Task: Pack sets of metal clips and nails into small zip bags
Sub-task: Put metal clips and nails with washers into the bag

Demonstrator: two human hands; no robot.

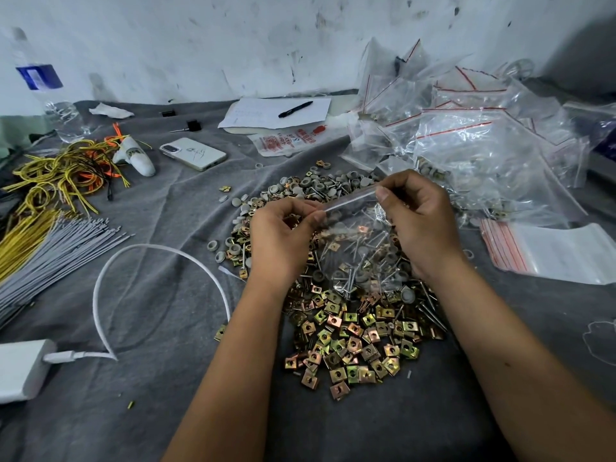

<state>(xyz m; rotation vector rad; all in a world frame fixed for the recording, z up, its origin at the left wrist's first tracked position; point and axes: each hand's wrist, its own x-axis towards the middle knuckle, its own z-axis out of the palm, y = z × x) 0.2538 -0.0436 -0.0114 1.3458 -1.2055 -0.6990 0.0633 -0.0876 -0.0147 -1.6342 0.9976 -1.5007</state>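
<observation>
Both hands are up over the heap of metal clips (350, 331) on the grey cloth (173, 228), holding one small zip bag (358, 248) between them. The left hand (280, 238) pinches the left end of the bag's top strip, fingers curled in; the right hand (420, 218) pinches the right end, thumb on top. The bag hangs just above the heap, with nails and a few clips showing through the clear plastic. Beyond the heap lie grey round caps (320, 185). To the heap's right sits a big pile of filled bags (466, 135) and a flat stack of empty bags (546, 251). To the heap's left: a phone (193, 153), a white cable (133, 261), and grey ties (56, 251).
</observation>
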